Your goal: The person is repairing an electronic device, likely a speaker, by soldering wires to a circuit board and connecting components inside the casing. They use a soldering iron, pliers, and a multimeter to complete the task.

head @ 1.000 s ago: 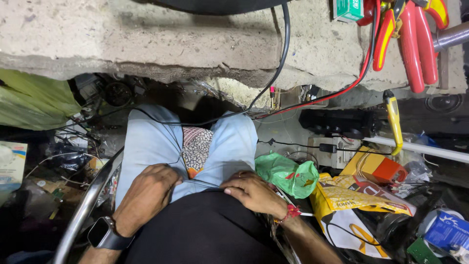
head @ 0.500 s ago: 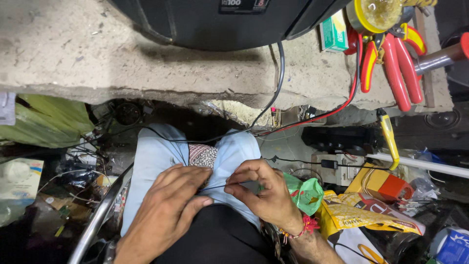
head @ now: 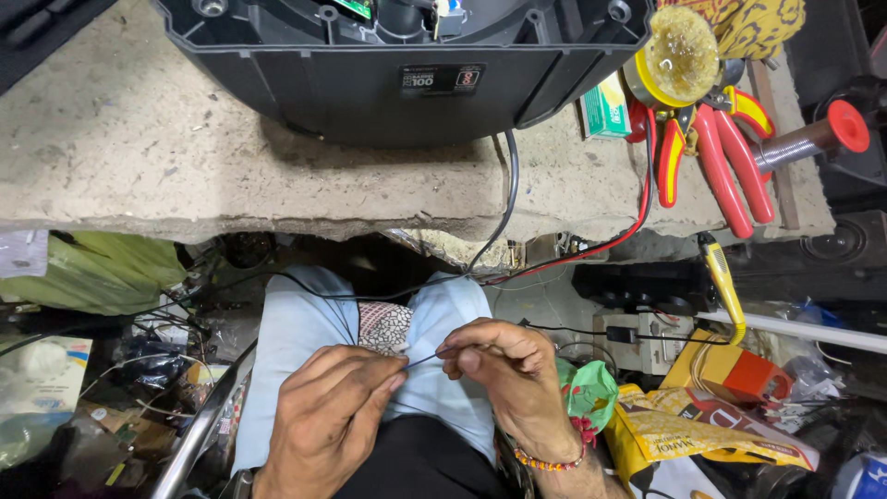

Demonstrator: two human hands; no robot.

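Both my hands meet over my lap: left hand (head: 325, 420) and right hand (head: 506, 374) each pinch an end of a thin dark wire (head: 422, 359), at six o'clock from the black housing (head: 407, 69).

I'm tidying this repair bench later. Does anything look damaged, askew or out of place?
Yes. The concrete bench edge is chipped and crumbling. Red pliers lie heaped against a solder spool. Bags and boxes clutter the floor. The left hand and right hand pinch a thin wire between them.
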